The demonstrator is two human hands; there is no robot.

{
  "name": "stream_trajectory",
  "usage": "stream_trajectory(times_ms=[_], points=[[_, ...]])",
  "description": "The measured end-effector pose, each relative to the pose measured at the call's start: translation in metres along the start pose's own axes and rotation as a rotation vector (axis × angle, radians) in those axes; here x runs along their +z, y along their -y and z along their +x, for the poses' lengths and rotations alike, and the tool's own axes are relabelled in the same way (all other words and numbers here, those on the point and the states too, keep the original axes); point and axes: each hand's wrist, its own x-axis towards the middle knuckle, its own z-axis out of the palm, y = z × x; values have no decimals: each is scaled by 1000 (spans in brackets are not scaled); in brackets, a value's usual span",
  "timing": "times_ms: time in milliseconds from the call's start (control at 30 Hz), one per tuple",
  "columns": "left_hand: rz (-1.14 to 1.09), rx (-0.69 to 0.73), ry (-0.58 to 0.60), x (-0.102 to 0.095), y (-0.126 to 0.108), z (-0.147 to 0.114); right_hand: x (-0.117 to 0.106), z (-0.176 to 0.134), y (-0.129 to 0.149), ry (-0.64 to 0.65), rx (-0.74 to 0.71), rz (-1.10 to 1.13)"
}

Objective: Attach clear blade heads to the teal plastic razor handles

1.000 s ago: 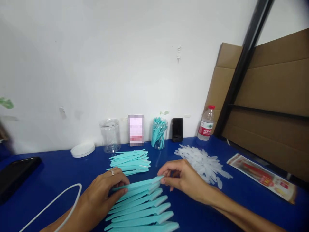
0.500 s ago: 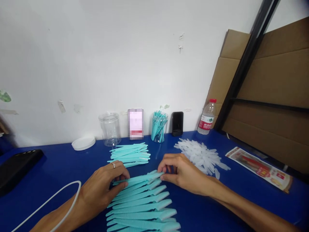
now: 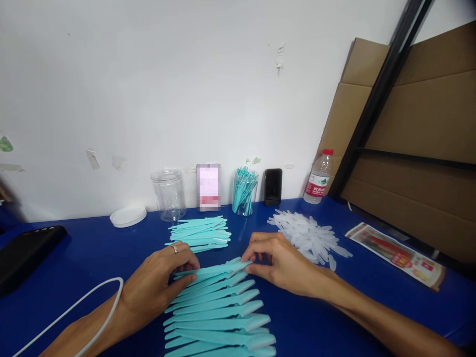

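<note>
A row of turquoise eyebrow razors (image 3: 219,312) lies fanned down the near middle of the table, their blade ends to the right under clear covers. My left hand (image 3: 165,277), with a ring on one finger, pinches the handle end of the farthest razor. At that razor's blade end, my right hand (image 3: 277,260) closes thumb and fingers on the tip. Just beyond my left hand is a second bunch of turquoise razors (image 3: 201,233). A heap of translucent white blade caps (image 3: 308,235) lies behind my right hand.
Along the wall stand a bare clear jar (image 3: 168,196), a phone (image 3: 208,187), a jar of turquoise razors (image 3: 244,193), a black device (image 3: 272,187) and a water bottle (image 3: 319,177). A white lid (image 3: 128,216) lies left, a printed packet (image 3: 397,255) right. A white cable (image 3: 85,297) crosses my left forearm.
The view has shifted slightly, so most things sit a little higher. Both hands keep their hold on the farthest razor, with hardly any movement.
</note>
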Motion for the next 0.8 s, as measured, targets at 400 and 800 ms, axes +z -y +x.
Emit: stream_trajectory(times_ms=[400,800], points=[[-11,-46,-39,-7,-4,3,1,0,7,7,46,-2],[146,40,43,-1,-10,-10,-1,-1,5,56,19,-31]])
